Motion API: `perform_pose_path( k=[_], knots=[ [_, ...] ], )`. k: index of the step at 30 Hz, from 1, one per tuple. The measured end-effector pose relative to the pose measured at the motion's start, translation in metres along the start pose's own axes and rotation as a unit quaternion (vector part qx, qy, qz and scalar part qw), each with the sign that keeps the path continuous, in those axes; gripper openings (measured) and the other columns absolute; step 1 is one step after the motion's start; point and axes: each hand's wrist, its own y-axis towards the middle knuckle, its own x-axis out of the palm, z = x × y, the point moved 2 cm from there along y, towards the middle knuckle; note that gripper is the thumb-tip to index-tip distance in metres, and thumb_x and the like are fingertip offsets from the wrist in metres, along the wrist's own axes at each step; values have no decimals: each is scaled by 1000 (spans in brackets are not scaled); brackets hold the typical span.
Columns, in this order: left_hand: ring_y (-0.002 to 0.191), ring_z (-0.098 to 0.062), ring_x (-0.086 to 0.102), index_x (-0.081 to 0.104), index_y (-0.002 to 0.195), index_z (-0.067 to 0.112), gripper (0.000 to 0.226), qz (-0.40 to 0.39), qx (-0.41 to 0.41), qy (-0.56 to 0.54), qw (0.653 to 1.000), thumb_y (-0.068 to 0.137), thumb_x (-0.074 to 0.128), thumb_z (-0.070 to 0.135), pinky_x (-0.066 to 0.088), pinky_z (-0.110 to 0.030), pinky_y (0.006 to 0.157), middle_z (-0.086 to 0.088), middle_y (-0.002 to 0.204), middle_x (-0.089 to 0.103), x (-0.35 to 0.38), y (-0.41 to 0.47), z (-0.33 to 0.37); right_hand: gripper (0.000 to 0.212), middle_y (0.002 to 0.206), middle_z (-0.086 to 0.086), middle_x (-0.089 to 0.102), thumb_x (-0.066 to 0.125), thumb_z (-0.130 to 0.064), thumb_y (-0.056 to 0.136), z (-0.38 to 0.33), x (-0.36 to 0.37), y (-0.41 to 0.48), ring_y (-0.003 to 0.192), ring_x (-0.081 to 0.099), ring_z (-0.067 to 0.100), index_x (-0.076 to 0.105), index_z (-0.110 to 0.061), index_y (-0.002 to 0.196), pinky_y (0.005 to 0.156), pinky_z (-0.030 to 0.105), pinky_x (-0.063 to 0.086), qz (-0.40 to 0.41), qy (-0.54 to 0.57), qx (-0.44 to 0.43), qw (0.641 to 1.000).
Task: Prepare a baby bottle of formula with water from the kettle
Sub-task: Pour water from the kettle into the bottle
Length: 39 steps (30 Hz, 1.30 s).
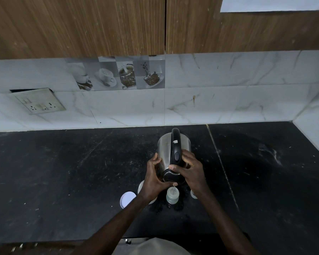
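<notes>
A steel kettle (165,150) with a black handle is tilted toward me above the black counter (63,172). My left hand (155,177) grips its left side and lid end. My right hand (191,170) holds it from the right, near the handle's base. A thin stream of water falls from the spout into an open, clear baby bottle (172,195) standing upright just below. The bottle has some liquid in it.
A white round lid (127,199) lies left of the bottle. A white container (142,186) is partly hidden under my left wrist. A small pale piece (193,194) sits right of the bottle. A tiled wall with a socket plate (40,103) is behind.
</notes>
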Motion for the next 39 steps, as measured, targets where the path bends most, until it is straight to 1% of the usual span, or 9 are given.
perform_pose_path(
  k=[4, 9, 12, 16, 23, 27, 31, 36, 39],
  knots=[
    [150, -5, 38, 34, 143, 13, 111, 0, -1, -8, 1000, 57, 104, 26, 48, -33, 113, 14, 168, 20, 1, -1, 1, 40, 122, -21, 68, 93, -10, 74, 0, -1, -1, 122, 61, 1, 80, -13, 112, 100, 18, 49, -1, -5, 0, 1000],
    [150, -10, 40, 31, 147, 12, 117, 4, -3, -10, 1000, 57, 105, 27, 49, -39, 114, 23, 166, 22, 1, -2, 0, 41, 124, -16, 70, 93, -11, 74, 0, -2, -1, 125, 59, 2, 80, -12, 113, 103, 23, 50, 1, -17, -13, 1000],
    [151, -10, 40, 34, 144, 13, 113, 9, 6, -12, 1000, 57, 105, 26, 49, -41, 114, 19, 168, 20, 1, -3, 1, 43, 126, -13, 70, 93, -11, 74, 0, -1, -2, 126, 59, 4, 80, -11, 115, 104, 25, 50, -2, -22, -16, 1000],
    [151, -9, 38, 35, 143, 11, 110, 13, 14, -11, 1000, 58, 104, 21, 49, -42, 115, 16, 168, 19, 0, -4, 2, 43, 123, -19, 70, 93, -9, 73, -1, -1, -1, 123, 59, 0, 80, -10, 114, 102, 18, 47, -4, -26, -15, 1000],
    [154, -9, 33, 38, 143, 15, 110, 23, 15, -9, 1000, 57, 104, 34, 46, -43, 118, 11, 169, 18, -1, -4, 2, 46, 125, -29, 65, 93, -10, 74, -1, 0, -1, 124, 58, -3, 78, -10, 118, 102, 15, 47, -6, -35, -13, 999],
    [156, -11, 30, 37, 145, 21, 111, 19, 15, -3, 1000, 57, 104, 39, 44, -47, 119, 10, 170, 18, -2, -3, 3, 45, 125, -26, 66, 93, -12, 75, -2, 0, -1, 126, 59, 2, 78, -11, 118, 104, 20, 48, -4, -41, -18, 999],
    [156, -13, 31, 38, 144, 23, 111, 21, 14, 6, 1000, 57, 104, 40, 43, -49, 120, 9, 170, 19, -1, -3, 0, 45, 124, -24, 68, 92, -10, 75, 0, 0, -2, 125, 58, -3, 79, -11, 117, 102, 16, 47, -5, -36, -12, 999],
    [155, -13, 32, 39, 141, 27, 107, 25, 12, -2, 1000, 56, 104, 34, 46, -35, 116, 11, 168, 21, 0, -4, -2, 40, 124, -12, 70, 92, -9, 74, 0, 1, -1, 124, 59, 4, 80, -10, 113, 105, 31, 51, -5, -30, -12, 999],
    [154, -6, 32, 39, 142, 22, 107, 24, 10, -3, 1000, 57, 104, 30, 43, -29, 117, 15, 166, 21, -1, -4, -2, 40, 123, -17, 70, 92, -9, 75, 0, 2, -1, 123, 60, 2, 80, -10, 114, 105, 32, 51, -10, -26, -4, 1000]
  ],
)
